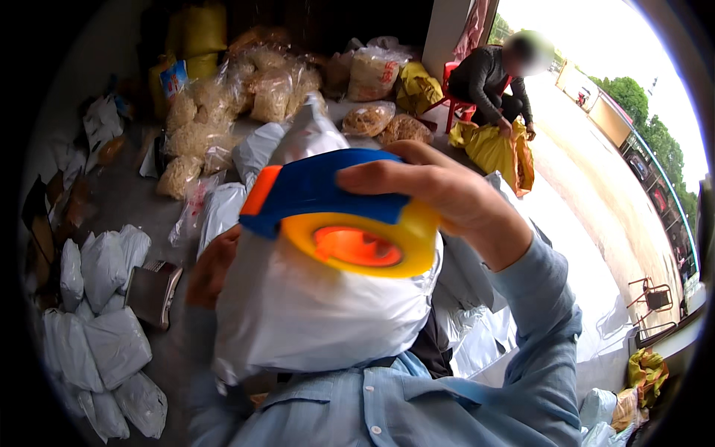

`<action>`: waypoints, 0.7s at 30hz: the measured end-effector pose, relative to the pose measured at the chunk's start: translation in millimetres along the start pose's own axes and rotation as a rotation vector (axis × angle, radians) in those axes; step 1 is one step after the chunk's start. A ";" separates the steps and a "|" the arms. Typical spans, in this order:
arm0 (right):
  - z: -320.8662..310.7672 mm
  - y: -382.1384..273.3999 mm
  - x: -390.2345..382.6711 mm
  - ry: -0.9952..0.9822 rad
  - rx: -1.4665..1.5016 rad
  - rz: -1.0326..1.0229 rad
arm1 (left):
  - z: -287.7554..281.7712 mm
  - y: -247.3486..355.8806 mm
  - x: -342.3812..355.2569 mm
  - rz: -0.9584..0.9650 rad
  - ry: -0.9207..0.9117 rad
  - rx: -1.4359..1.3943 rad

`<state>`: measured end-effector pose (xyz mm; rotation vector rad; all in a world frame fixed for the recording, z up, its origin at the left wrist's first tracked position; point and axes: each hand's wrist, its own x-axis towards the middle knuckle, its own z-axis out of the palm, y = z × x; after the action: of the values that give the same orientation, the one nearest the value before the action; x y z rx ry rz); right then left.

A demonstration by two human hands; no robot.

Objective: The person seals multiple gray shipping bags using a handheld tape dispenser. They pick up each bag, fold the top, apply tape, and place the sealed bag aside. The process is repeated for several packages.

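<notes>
In front of my chest is a full white plastic mailing bag [320, 320], its top end rising behind a tape dispenser. The tape dispenser [313, 186] has a blue body, an orange end and a roll of yellow tape with a bright orange core. My right hand [447, 186] is closed round its far right side, thumb across the blue body. At the bag's left edge, my left hand [214, 270] grips it; the fingers are in shadow and partly hidden by the bag. The dispenser lies across the bag's upper part, and I cannot tell whether it touches.
Several filled white mailing bags [115, 346] lie on the floor at left, beside a dark box [153, 293]. Clear bags of pale contents [208, 119] are heaped behind. At far right a person [488, 86] sits on a red chair, handling a yellow sack [495, 149].
</notes>
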<state>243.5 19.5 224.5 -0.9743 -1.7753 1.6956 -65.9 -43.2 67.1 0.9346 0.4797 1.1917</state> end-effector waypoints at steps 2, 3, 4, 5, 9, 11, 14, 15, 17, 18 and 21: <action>28.1 -4.1 7.4 -0.037 -0.176 -0.076 | 9.2 9.8 -28.8 -0.051 0.114 0.356; 33.2 0.5 19.3 -0.188 -0.180 -0.067 | 16.8 12.8 -39.3 -0.088 0.173 0.564; 36.2 6.7 31.8 -0.334 -0.187 -0.055 | 21.5 13.6 -42.8 -0.118 0.222 0.768; 43.3 12.1 34.7 -0.305 -0.127 -0.070 | 26.8 13.0 -40.5 -0.173 0.360 0.667; 42.0 25.6 34.8 -0.438 -0.432 -0.145 | 11.0 11.6 -51.9 -0.122 0.497 0.749; 18.1 34.7 16.1 -0.362 -0.429 -0.025 | -5.3 4.1 -54.1 -0.065 0.556 0.803; -50.9 42.2 -30.5 -0.226 -0.469 0.188 | -22.7 -8.2 -53.0 0.061 0.575 0.775; -71.2 50.0 -38.0 -0.382 -0.520 0.258 | -25.6 -13.2 -47.6 0.101 0.530 0.890; -76.5 71.2 -54.7 -0.267 -0.735 0.261 | -22.7 -13.2 -36.8 0.166 0.407 1.184; -75.2 77.5 -58.6 -0.253 -0.792 0.195 | -15.7 -9.9 -31.7 0.195 0.329 1.341; -65.2 69.1 -54.3 -0.307 -0.895 0.278 | 43.3 -9.6 -6.8 0.111 0.231 1.798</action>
<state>338.2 16.8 169.7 -1.4133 -2.8146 1.2013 -30.2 -65.7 82.3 2.3111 1.8203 0.7188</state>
